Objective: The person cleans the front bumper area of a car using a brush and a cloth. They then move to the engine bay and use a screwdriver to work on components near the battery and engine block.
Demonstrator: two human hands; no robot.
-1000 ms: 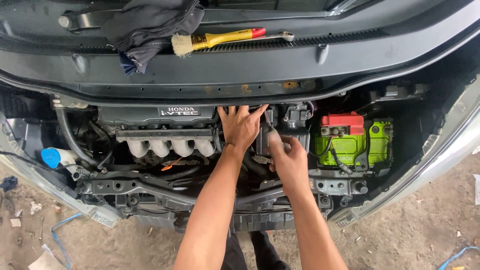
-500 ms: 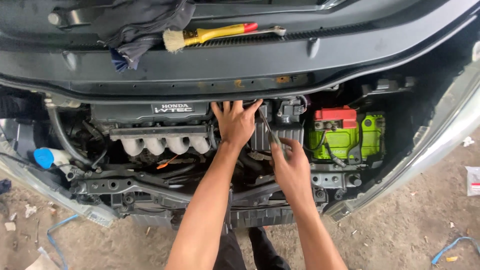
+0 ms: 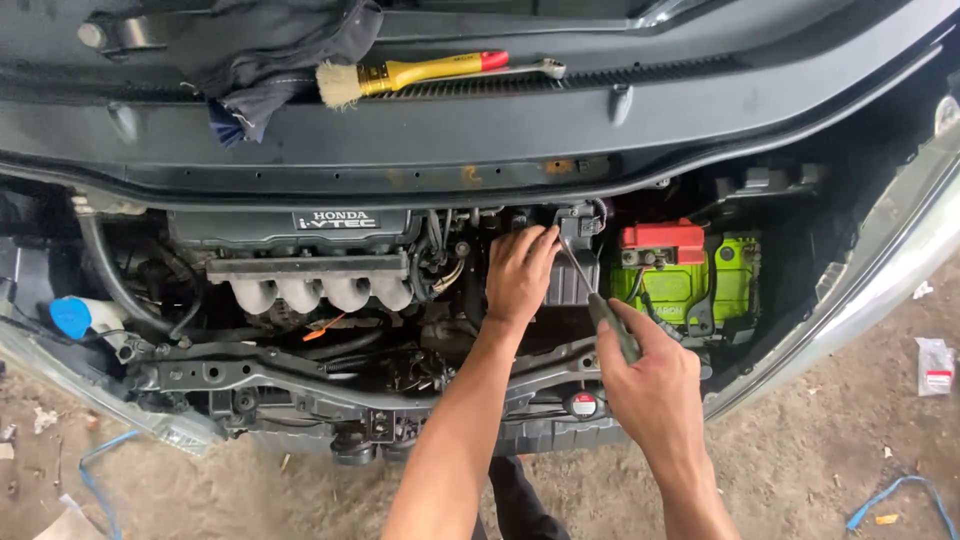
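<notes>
The right hand (image 3: 655, 375) is closed around the grey handle of a screwdriver (image 3: 600, 300), its thin shaft angling up and away to a black plastic housing (image 3: 572, 262) deep in the engine bay. The left hand (image 3: 520, 272) lies fingers-spread on that housing, just left of the tip, holding nothing. The tip's seat is too small to see; if it slips, it likely jabs the left fingers. Just right of the shaft sits the green battery (image 3: 690, 285) with red terminal cover (image 3: 662, 238); a stray metal shaft there risks a short.
</notes>
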